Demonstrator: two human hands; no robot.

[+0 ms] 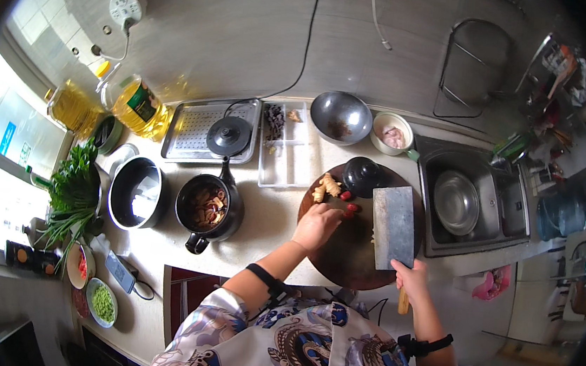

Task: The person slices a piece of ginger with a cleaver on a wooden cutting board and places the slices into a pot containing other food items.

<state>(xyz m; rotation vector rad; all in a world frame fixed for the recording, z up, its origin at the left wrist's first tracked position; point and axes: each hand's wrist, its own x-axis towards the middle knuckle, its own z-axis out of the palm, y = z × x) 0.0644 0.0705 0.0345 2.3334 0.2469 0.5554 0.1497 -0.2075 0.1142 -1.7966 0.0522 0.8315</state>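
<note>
My right hand (pixel 413 281) grips the wooden handle of a broad Chinese cleaver (pixel 393 227). Its wide blade lies over the right part of a round wooden cutting board (pixel 351 263). Small pale bits show by the blade's left edge. Over the board's left side, my left hand (pixel 316 227) has its fingertips at a small red date-like fruit (pixel 348 215); whether they grip it is hidden. Two more red fruits (pixel 346 195) lie just beyond. Pieces of ginger root (pixel 328 185) and a black domed lid (pixel 361 177) sit at the board's far side.
Left of the board stands a black pot (pixel 237 214) with sliced food inside, its handle towards me. Behind are a divided tray (pixel 286 169), a metal bowl (pixel 340 116) and a cup of pale meat (pixel 392 134). A steel sink (pixel 422 211) borders the right side.
</note>
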